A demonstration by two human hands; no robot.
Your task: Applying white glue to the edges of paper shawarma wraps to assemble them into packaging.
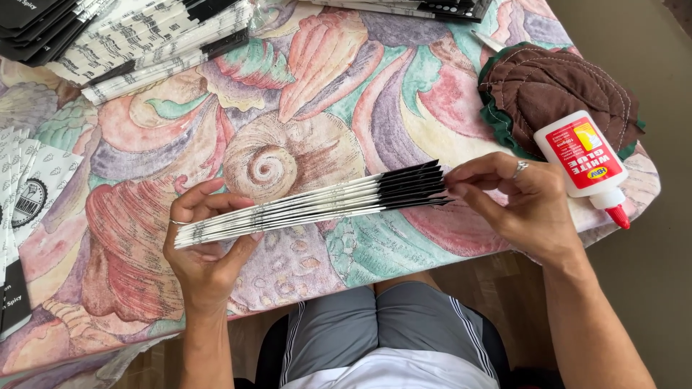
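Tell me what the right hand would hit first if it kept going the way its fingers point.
The right hand points leftward at the stack of folded paper strips, which its fingertips already pinch at the black end.

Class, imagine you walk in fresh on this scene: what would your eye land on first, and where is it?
First, the fanned stack of folded paper strips at centre, pinched by the left hand and the right hand at its two ends. Next, the bright seashell-print tablecloth under it, and the white glue bottle lying at the right edge.
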